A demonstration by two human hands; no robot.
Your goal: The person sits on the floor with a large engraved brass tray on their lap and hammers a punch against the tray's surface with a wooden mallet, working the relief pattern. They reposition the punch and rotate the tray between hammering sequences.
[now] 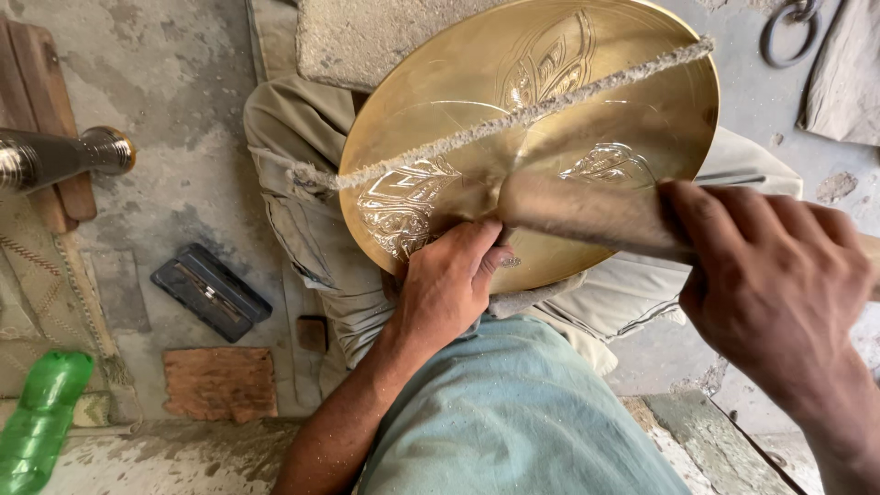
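Teal shirt, khaki trousers (dusty)

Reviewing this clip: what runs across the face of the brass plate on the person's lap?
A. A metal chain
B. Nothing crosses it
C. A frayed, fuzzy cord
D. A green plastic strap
C. A frayed pale cord stretches diagonally over the engraved brass plate, from its left edge to the upper right rim.

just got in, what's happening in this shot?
A seated person has a round engraved brass plate propped on their lap, with a frayed rope stretched across its face. The left hand presses at the plate's lower edge, seemingly pinching a small tool. The right hand grips a motion-blurred wooden mallet over the plate. A green plastic bottle lies on the concrete floor.
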